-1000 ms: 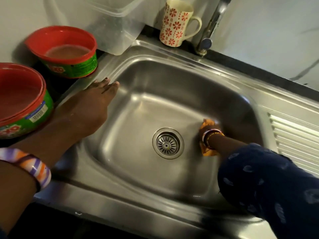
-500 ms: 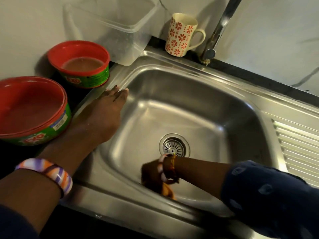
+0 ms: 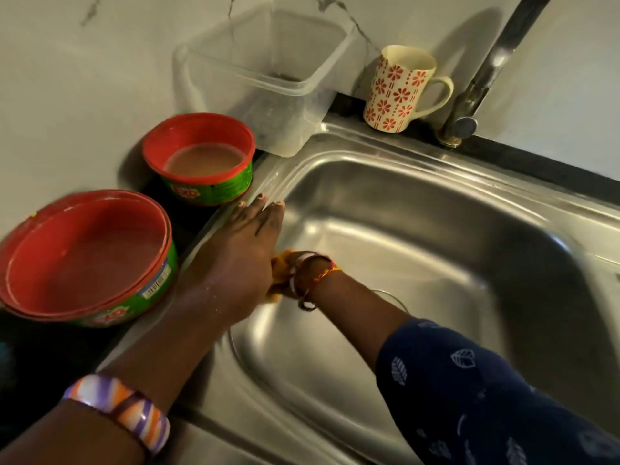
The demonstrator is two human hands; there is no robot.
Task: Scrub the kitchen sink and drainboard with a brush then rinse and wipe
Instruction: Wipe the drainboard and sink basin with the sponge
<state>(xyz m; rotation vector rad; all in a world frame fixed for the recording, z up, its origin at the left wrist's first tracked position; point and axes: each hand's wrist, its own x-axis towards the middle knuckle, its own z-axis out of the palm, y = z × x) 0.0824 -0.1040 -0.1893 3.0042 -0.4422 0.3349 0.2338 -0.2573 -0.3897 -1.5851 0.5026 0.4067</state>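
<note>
The left hand (image 3: 240, 263) is lying flat on the left rim of the sink (image 3: 419, 250), its grip released, with straight fingers pointing toward the back corner and fingertips touching the steel edge. A striped bangle (image 3: 124, 411) is sitting on that forearm near the bottom of the view. The right hand (image 3: 290, 278) is reaching across the basin to its left wall and is mostly hidden behind the left hand; it is pressing an orange scrubber (image 3: 280, 263) against the wall just below the rim, but whether its fingers are curling round the scrubber or lying flat on it cannot be told. Thread and bead bracelets (image 3: 312, 280) are circling the right wrist, and a dark blue sleeve (image 3: 469, 391) with pale leaf prints is covering the forearm. The basin itself is shining under the light, its drain hidden behind the right arm. On the dark surface left of the sink, two red tubs with green labels are standing: the near tub (image 3: 87, 260) is the larger in view, and the far tub (image 3: 199, 159) is holding a brownish paste. Behind the far tub a clear box (image 3: 265, 82) is standing against the wall, its corner overlapping the sink's back rim. A cream mug (image 3: 399, 88) with red flowers is standing upright beside the box, handle turned toward the tap (image 3: 479, 78), which is rising from the back ledge.
</note>
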